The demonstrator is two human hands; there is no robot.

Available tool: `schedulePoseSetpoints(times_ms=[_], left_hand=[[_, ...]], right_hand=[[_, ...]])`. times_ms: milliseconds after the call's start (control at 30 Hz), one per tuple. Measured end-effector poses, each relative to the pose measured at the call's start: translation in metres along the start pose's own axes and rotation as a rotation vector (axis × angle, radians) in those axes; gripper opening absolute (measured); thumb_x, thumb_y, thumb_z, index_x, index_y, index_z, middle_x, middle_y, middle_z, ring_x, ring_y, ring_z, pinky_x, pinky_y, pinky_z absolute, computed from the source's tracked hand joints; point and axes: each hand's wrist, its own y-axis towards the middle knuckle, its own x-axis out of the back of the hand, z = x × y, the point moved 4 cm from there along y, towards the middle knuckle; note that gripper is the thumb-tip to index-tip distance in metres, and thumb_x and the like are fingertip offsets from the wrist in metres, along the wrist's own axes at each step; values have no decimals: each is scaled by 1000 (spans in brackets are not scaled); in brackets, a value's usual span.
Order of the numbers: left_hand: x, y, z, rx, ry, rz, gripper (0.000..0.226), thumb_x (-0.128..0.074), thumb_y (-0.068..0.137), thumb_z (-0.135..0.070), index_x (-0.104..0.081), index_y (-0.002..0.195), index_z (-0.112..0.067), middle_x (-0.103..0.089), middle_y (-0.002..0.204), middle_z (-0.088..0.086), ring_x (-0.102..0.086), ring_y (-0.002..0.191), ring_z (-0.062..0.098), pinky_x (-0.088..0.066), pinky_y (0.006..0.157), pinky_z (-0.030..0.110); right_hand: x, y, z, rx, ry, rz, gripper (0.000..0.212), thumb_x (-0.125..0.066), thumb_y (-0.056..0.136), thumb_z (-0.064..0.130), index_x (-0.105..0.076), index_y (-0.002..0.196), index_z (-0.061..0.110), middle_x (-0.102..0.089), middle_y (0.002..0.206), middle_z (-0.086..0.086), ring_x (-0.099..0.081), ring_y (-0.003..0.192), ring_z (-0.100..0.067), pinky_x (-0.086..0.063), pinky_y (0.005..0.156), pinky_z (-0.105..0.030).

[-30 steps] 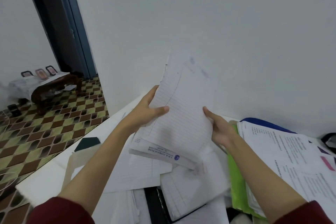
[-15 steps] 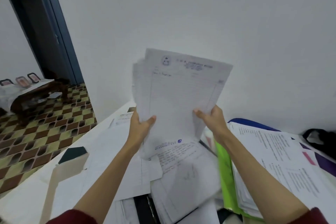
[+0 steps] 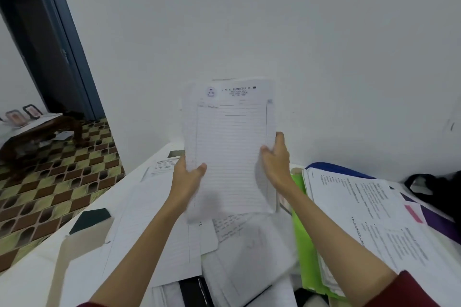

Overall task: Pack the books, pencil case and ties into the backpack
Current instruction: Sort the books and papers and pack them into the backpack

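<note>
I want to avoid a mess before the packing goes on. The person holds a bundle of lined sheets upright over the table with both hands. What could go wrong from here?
1. The lined sheets are loose and uneven at the top edge; gripped only at the sides by the left hand and right hand, some may slip out.
2. Fallen sheets would mix with the loose papers below.

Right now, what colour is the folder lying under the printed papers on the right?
Bright lime green folder, seen best in the head view, just beside the right forearm.
</note>
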Motion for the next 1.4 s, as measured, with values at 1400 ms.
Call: schedulePoseSetpoints(times_ms=[1400], left_hand=[[73,-39,75,192,747,-121,30,-61,87,-31,-59,115,-22,-49,131,10,-49,117,30,-41,98,41]], right_hand=[[-53,-73,-38,-40,-577,653,37,-51,93,31,-54,122,8,-54,125,-9,-46,119,-27,-39,96,-32]])
